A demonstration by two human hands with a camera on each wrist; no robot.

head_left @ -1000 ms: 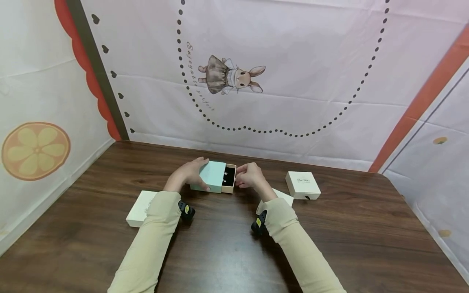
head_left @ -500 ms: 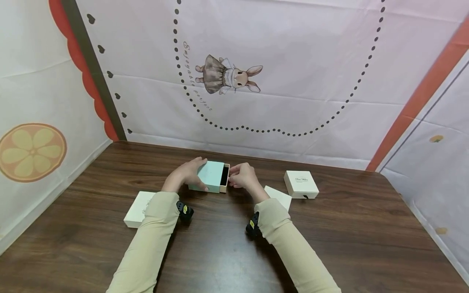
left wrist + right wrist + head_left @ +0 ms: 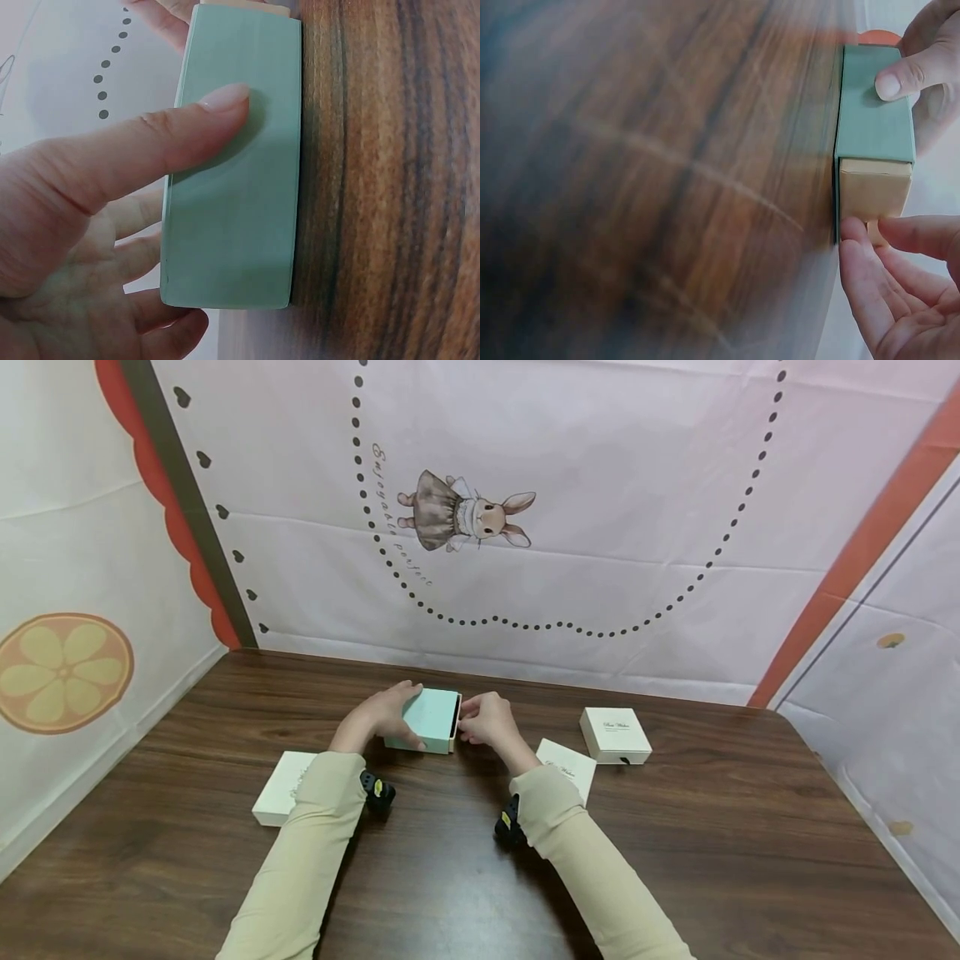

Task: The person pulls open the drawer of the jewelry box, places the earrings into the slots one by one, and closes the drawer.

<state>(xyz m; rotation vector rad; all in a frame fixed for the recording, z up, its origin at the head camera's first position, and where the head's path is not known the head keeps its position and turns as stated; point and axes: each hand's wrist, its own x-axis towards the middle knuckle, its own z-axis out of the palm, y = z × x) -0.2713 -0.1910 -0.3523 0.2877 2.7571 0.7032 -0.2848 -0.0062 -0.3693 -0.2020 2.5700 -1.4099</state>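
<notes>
A mint-green drawer box (image 3: pixel 431 714) lies on the table with its beige inner drawer (image 3: pixel 875 187) sticking out slightly at the right end. My left hand (image 3: pixel 384 717) grips the green sleeve, thumb (image 3: pixel 202 127) on the front side and fingers behind. At the drawer's end, the fingertips of my right hand (image 3: pixel 487 720) touch the beige face; whether they pinch a pull tab there is hidden. Only a thin dark strip of the drawer's inside shows in the head view.
On the brown wooden table (image 3: pixel 712 843) lie a white box (image 3: pixel 283 789) left of my left forearm, a white lettered piece (image 3: pixel 567 768) partly behind my right wrist, and another white box (image 3: pixel 617 735) with a dark tab. A printed cloth (image 3: pixel 600 485) hangs behind.
The drawer has slid left into the green sleeve, and the small shiny jewellery pieces on its black insert are covered now. My right hand moved left with it; the left hand stayed on the sleeve.
</notes>
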